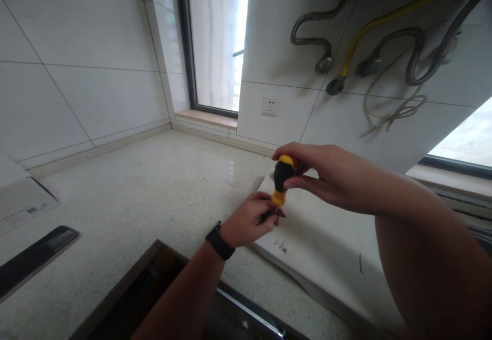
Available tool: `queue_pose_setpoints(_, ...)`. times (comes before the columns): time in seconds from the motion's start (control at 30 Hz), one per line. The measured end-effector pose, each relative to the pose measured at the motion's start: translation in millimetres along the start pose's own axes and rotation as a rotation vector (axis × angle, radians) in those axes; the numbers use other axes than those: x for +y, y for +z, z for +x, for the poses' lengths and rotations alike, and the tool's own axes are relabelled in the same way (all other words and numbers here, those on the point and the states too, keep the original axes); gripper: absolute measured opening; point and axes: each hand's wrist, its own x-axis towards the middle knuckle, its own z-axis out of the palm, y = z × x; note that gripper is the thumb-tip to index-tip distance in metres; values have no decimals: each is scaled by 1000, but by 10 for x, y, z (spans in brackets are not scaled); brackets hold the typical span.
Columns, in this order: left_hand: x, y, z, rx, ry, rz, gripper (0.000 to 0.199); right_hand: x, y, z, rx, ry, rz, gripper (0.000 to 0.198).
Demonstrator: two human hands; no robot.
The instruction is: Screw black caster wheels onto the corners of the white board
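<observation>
My right hand grips the yellow and black handle of a screwdriver, which points nearly straight down. Under it, my left hand, with a black watch on the wrist, is pinched close around the screwdriver's metal shaft. Something small and dark shows between the left fingers, but its kind and the screwdriver's tip are hidden. Both hands are over a white panel lying on the speckled counter. Close to its near edge, the panel has a small hole with pencil marks beside it.
A dark-framed opening is cut into the counter below my left arm. To the left lie a white box and a black strip. A socket, flexible hoses and a yellow pipe are on the back wall.
</observation>
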Motion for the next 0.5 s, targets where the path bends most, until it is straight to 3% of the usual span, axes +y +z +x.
queue_pose_setpoints(0.2, 4, 5, 6, 2, -21, 5, 20, -32, 172, 193, 40, 162, -92, 40)
queue_pose_setpoints(0.37, 7, -18, 20, -14, -5, -42, 18, 19, 69, 111, 2, 62, 5, 33)
queue_pose_setpoints(0.5, -45, -36, -2, 59, 20, -99, 20, 43, -80, -15, 90, 42, 14, 35)
